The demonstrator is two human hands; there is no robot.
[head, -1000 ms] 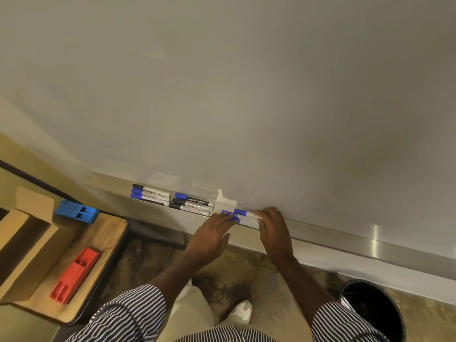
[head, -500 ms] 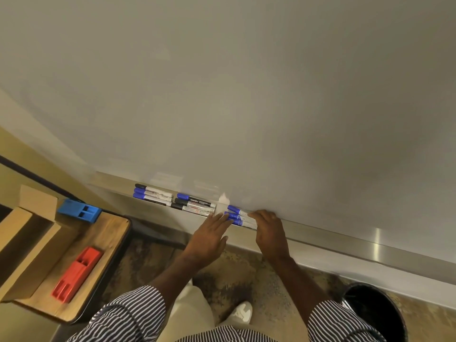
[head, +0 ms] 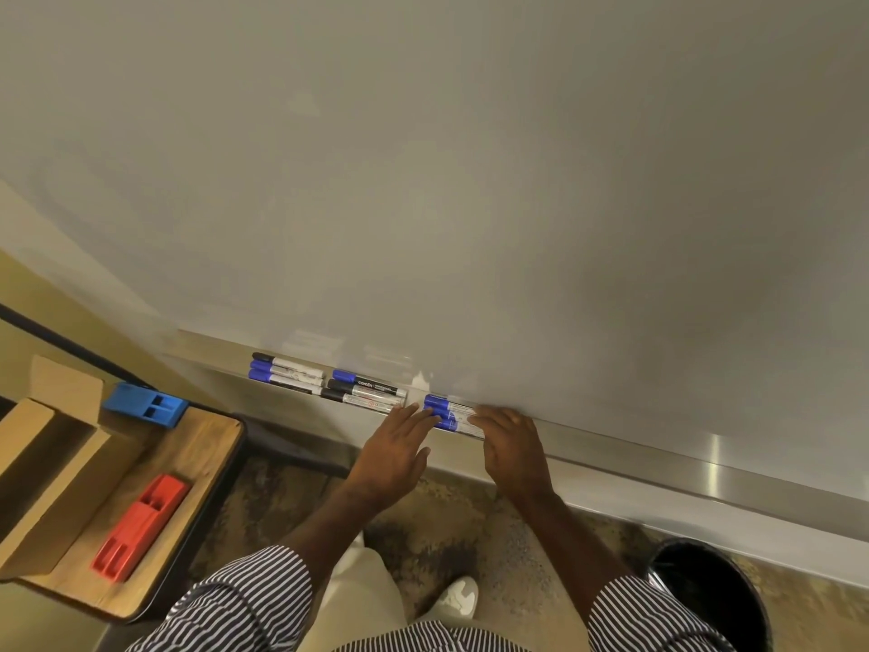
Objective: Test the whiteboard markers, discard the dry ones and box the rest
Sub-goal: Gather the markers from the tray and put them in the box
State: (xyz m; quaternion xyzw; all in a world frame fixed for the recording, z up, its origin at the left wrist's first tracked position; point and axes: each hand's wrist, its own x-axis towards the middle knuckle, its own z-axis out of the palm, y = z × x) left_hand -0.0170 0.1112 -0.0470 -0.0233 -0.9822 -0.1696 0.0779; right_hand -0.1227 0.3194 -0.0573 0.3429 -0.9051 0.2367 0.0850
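Head view looks down on the metal ledge [head: 635, 456] under the whiteboard [head: 470, 181], and every place here is told from that ledge. Three blue-capped markers [head: 449, 413] lie side by side on it near its middle; the left hand [head: 399, 444] lays nearly straight, spread fingers against their caps, while the right hand [head: 505, 432] curls over their far ends, though whether it truly pinches them I cannot tell. Six more markers [head: 324, 381] rest in two groups on the ledge's left part. The cardboard box [head: 37, 444] sits on a small table [head: 188, 458] well left of and below the ledge; a dark bin [head: 705, 600] stands below its right part. Likely slip: gathered loosely, one round marker could roll off the ledge's front lip to the carpet, or tested and untested groups could get mixed
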